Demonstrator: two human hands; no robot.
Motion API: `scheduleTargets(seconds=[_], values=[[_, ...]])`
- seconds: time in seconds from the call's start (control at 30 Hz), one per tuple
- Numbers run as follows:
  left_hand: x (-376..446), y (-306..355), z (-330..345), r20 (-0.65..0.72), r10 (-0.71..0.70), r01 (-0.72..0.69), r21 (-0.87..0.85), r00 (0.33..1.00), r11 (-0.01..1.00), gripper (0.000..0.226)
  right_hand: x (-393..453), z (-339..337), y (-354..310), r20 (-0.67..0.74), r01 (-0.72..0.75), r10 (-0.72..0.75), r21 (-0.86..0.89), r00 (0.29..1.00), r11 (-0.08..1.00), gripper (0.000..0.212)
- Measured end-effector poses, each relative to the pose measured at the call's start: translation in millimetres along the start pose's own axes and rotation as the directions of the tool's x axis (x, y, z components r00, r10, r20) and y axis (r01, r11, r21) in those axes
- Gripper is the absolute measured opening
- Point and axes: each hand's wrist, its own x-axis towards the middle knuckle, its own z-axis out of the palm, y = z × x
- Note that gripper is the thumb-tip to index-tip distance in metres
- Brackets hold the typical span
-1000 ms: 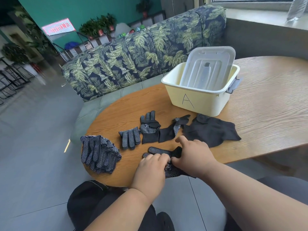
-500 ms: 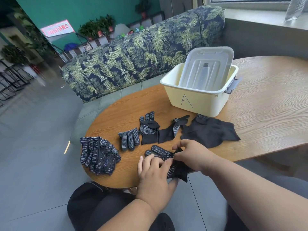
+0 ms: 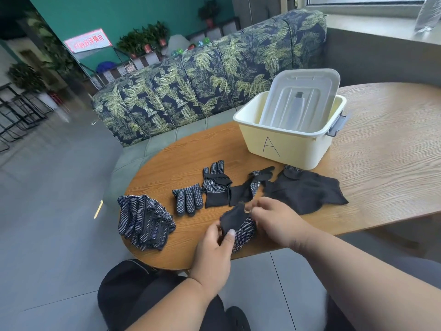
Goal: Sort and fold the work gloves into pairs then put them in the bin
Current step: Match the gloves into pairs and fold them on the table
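Both hands hold a folded black dotted glove bundle [image 3: 239, 224] above the table's near edge. My left hand [image 3: 216, 249] grips its lower left side, thumb on top. My right hand [image 3: 276, 219] pinches its upper edge. More black dotted gloves lie on the wooden table [image 3: 381, 163]: a pile [image 3: 143, 219] at the left, a small folded one [image 3: 188, 199], a flat one [image 3: 216, 185], a twisted one [image 3: 250, 189] and a large flat black one [image 3: 307, 191]. The cream bin [image 3: 288, 144], marked A, stands behind them.
A clear lid [image 3: 300, 99] leans inside the bin. A leaf-patterned sofa [image 3: 202, 75] runs behind the table. My knees and grey floor lie below the table's front edge. A window sill is at the far right.
The glove that lay flat at the table edge has been folded over and lifted into a compact bundle. My left hand went from pressing it flat to gripping it; my right hand rose slightly.
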Motion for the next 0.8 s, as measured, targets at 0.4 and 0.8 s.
scheduleTargets(seconds=[0.4, 0.8], values=[[7.8, -7.2, -24.9, -0.101, 0.225, -0.157, 0.451, 0.969, 0.878, 0.049, 1.4, 6.7, 11.7, 0.050, 0.249, -0.260, -0.504, 0.964, 0.827, 0.048], [0.2, -17.9, -22.2, 0.069, 0.259, -0.249, 0.593, 0.963, 0.766, 0.093, 4.4, 15.0, 20.1, 0.124, 0.331, -0.337, -0.662, 0.933, 0.672, 0.055]])
